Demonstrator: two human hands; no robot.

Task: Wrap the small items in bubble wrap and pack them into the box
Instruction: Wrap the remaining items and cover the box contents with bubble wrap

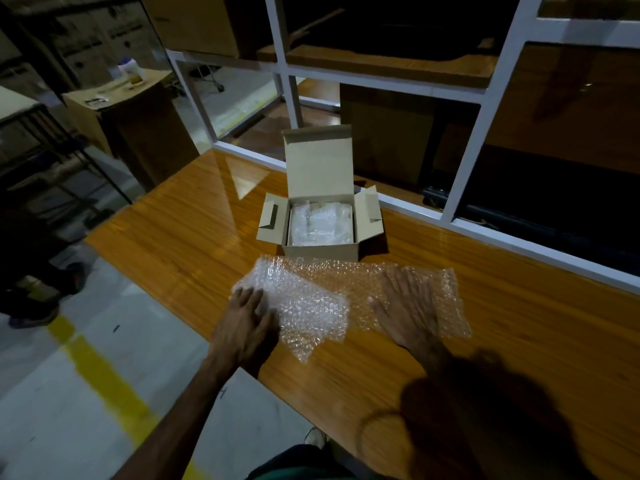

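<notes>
Bubble wrap sheet (346,292) is spread on our wooden table (519,323), just in front of the cardboard box (320,249), which already looks full of wrapped bundles (320,221). We've got our left hand (247,323) flat on the folded end and our right hand (407,306) splayed under the sheet, fingers relaxed. Can't see what item's inside; rolling and packing it are left.

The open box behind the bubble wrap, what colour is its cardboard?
Plain light brown box, shown in the head view.

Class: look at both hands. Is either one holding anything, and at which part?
Neither has a grip. The left hand presses flat on the bubble wrap's folded left end; the right hand lies flat under its right part.
</notes>
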